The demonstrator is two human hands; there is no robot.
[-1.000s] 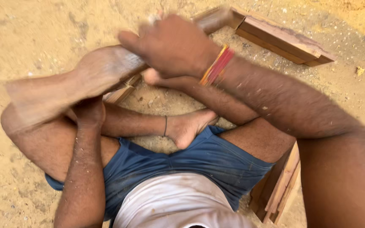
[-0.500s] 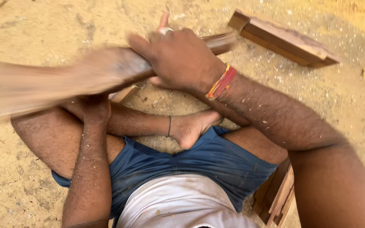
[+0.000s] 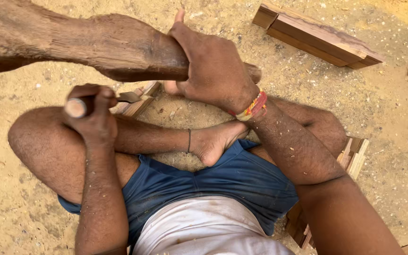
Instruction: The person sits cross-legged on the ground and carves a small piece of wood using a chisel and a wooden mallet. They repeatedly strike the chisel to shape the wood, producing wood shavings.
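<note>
1. My right hand [image 3: 216, 71] is clenched round the narrow end of a rough wooden mallet [image 3: 95, 42], raised across my knees; it looks heavy and stiff.
2. My left hand [image 3: 93, 111] is fisted on the chisel [image 3: 119, 98], its blade on a small wooden piece [image 3: 138, 101] lying on the sand.
3. I judge the chisel handle smooth, best held near its top.

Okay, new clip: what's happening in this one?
A person sits cross-legged on sandy ground, working wood. The left hand grips a chisel whose blade points at a small wooden piece lying by the legs. The right hand holds a heavy, rough wooden club, raised above the chisel. A wooden board lies on the ground ahead, and more stacked wood sits beside the right knee.
</note>
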